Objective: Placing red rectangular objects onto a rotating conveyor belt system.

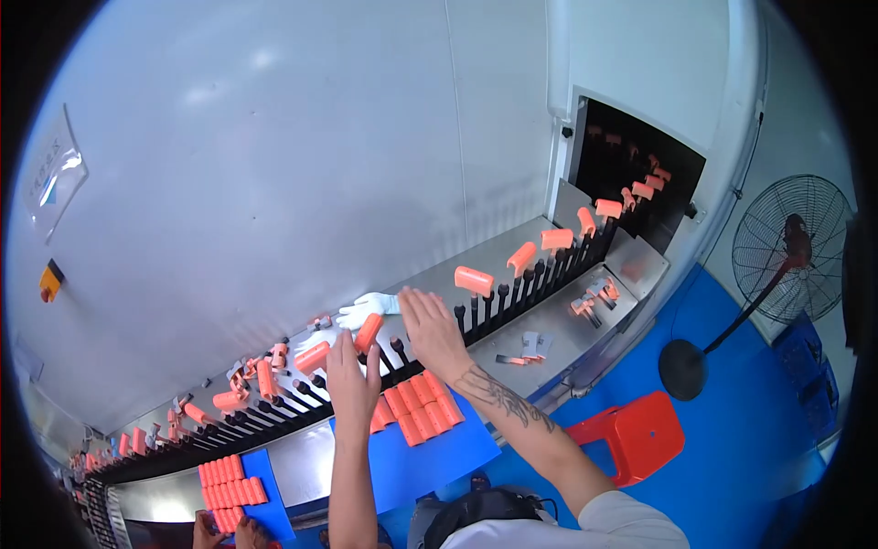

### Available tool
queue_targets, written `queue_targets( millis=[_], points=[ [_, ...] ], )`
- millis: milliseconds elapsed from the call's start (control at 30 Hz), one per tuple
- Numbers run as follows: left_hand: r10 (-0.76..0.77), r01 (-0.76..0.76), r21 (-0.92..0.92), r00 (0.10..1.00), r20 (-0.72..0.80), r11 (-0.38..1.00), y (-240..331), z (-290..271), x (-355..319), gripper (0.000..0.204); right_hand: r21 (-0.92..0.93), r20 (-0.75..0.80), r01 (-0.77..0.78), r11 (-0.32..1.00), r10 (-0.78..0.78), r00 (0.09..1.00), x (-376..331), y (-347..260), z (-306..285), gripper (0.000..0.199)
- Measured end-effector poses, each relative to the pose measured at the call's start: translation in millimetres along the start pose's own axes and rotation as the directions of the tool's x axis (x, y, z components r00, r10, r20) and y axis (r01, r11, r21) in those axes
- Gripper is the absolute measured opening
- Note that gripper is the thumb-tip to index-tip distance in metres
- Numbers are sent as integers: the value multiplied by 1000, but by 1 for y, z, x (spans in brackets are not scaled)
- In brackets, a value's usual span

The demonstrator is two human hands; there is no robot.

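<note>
The left hand (352, 377) stands half spread just beside an orange shell (369, 333); I can't tell whether it grips it. The right hand (434, 331), at the shell's three o'clock, stretches its fingers, hiding anything beneath. A white glove (366, 309) lies at twelve, shell rows (422, 403) at five, a wall sign (59, 174) at ten, its faint writing unreadable from here.

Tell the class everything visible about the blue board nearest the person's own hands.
The blue board is a flat, plain sheet, perhaps plastic or card; its exact material is unclear. It lies below the row of black pegs, slanting across the view. Curved orange pieces rest on it in close rows, with plain blue showing along its near edge. The left forearm hides part of its left side.
</note>
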State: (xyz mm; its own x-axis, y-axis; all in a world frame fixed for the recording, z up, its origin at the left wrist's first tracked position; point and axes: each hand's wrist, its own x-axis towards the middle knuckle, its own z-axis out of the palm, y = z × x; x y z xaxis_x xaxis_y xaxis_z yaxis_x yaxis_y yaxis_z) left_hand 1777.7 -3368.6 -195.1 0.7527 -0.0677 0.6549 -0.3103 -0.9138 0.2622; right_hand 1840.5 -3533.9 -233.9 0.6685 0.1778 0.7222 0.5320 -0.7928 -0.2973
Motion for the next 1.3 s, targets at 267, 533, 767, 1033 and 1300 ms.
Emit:
queue_targets(
  millis=[267, 533, 767, 1033, 1300],
  points=[
    [-245, 96, 469, 932, 267, 878, -5, 21, 42, 25, 172, 19, 36, 984, -40, 999, 17, 34, 11, 32],
    [-362, 236, 428, 900, 241, 872, 12, 17, 56, 29, 324, 332, -216, 921, 103, 938, 28, 52, -4, 17],
    [-653, 609, -621, 731, 198, 494, 1, 6, 25, 24, 706, 432, -501, 501, 257, 865, 47, 113, -26, 24],
    [-419, 512, -53, 754, 506, 858, 72, 73, -153, 37, 631, 441, -432, 645, 161, 883, -180, 105, -34, 35],
    [-287, 296, 36, 879, 382, 955, 89, 158, -112, 46, 506, 352, -274, 817, 94, 931, -208, 119, -4, 29]
  ],
)
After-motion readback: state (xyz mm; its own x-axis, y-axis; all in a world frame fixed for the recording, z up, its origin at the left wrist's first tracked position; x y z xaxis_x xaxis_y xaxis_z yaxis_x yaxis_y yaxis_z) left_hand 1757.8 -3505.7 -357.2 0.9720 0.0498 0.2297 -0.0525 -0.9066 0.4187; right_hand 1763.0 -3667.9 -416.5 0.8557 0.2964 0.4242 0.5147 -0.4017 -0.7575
